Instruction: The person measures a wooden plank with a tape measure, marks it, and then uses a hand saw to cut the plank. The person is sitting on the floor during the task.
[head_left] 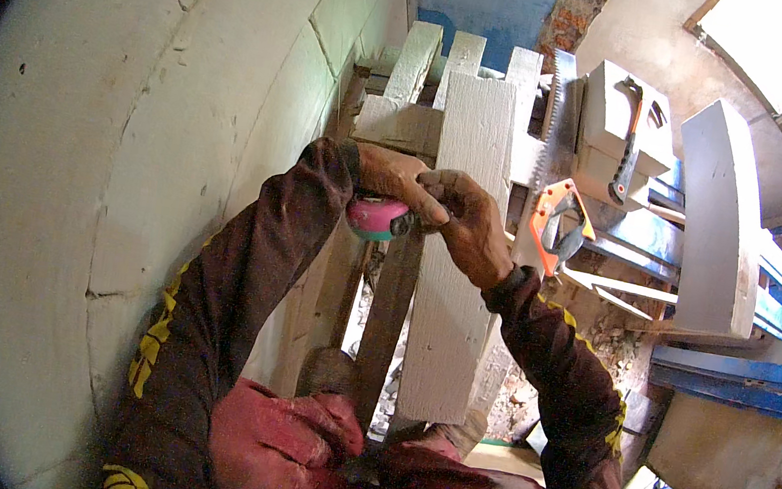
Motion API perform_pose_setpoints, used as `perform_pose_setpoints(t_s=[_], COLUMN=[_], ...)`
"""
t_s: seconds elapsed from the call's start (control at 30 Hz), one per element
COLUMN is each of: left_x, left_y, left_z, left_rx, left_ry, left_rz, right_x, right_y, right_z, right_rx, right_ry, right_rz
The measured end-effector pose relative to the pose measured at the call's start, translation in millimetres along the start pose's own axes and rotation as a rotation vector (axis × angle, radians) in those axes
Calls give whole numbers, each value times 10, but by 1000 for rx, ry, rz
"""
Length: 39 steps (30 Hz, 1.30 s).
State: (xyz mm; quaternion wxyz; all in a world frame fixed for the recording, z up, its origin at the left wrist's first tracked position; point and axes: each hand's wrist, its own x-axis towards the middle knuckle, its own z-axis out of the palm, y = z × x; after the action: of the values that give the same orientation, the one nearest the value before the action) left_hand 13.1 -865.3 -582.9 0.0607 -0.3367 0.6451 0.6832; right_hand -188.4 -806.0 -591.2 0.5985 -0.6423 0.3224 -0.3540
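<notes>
My left hand point(396, 177) reaches over the left edge of a long pale timber beam point(448, 324), its fingers curled. Below it shows the rounded pink and teal case of a tape measure point(375, 218), black at one end; the hand seems to hold it, though the grip is partly hidden. Above the beam, my right hand point(476, 229) meets the left hand's fingers. Its thumb and fingertips are pinched together, and whatever lies between them is too small to make out.
Right of the beam rests a handsaw point(556, 227) with an orange and black handle, its toothed blade pointing away. A hammer point(630, 144) lies on stacked white blocks point(604, 115). Farther right stands a long pale block point(724, 224) near blue boards point(744, 383). A cracked wall point(175, 131) borders the left.
</notes>
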Motion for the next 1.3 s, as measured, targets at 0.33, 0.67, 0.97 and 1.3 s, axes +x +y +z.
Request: perform_pose_setpoints(t_s=[0.33, 0.67, 0.97, 1.3], left_x=[106, 98, 204, 346], left_y=[-397, -600, -559, -581], left_z=[-638, -1274, -1677, -1811], left_rx=[-232, 84, 313, 494], left_ry=[164, 379, 632, 598], left_rz=[53, 74, -99, -60], right_x=[840, 1457, 1635, 1692], right_y=[150, 306, 676, 798], right_z=[-167, -817, -691, -706], right_rx=[391, 191, -641, -903], right_ry=[-84, 321, 526, 518], right_rz=[246, 140, -96, -229])
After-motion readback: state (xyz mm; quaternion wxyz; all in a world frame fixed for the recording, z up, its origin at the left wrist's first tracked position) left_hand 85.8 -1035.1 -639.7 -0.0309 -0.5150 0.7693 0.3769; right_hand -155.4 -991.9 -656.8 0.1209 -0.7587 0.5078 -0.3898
